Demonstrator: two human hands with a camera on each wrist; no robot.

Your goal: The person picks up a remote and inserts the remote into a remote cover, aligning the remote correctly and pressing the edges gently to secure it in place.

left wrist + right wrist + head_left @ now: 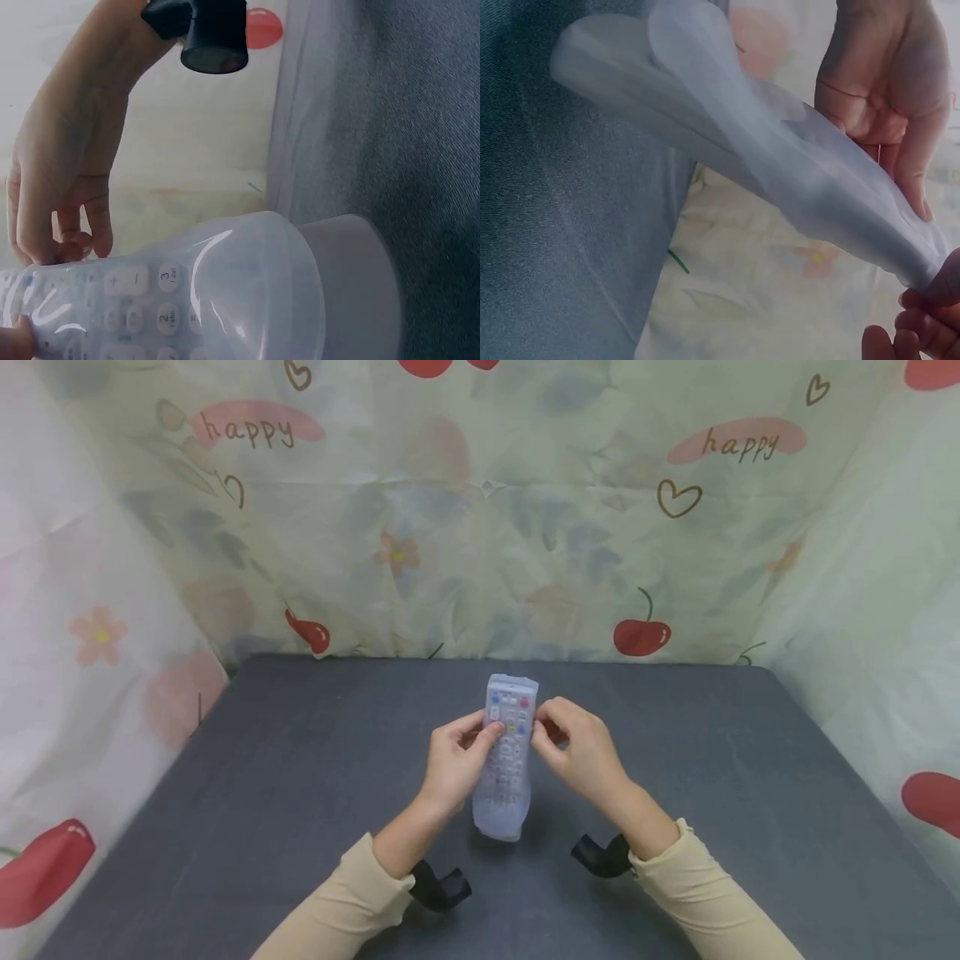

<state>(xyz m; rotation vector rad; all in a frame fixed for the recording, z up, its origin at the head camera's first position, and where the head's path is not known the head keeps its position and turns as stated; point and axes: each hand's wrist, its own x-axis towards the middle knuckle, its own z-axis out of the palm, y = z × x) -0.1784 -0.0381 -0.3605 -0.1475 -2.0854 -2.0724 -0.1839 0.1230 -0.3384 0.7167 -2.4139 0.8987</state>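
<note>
Remote [507,770] hanging above table [285,793], left hand [456,762] gripping its left side, right hand [587,750] pinching cover [498,823] by far right edge. Probably handling light, stiff inside soft, slippery cover; long sides offering best hold.

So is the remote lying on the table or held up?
Held up: the left grip holds the remote, and both wrist views show cloth behind it.

Your right hand [66,165] is touching the edge of a remote control [112,307] wearing a translucent cover [251,277], while one digit of your left hand [16,342] is resting on its face. A black fitting [214,41] is hanging up top; dark cloth [405,142] is filling the right.
</note>
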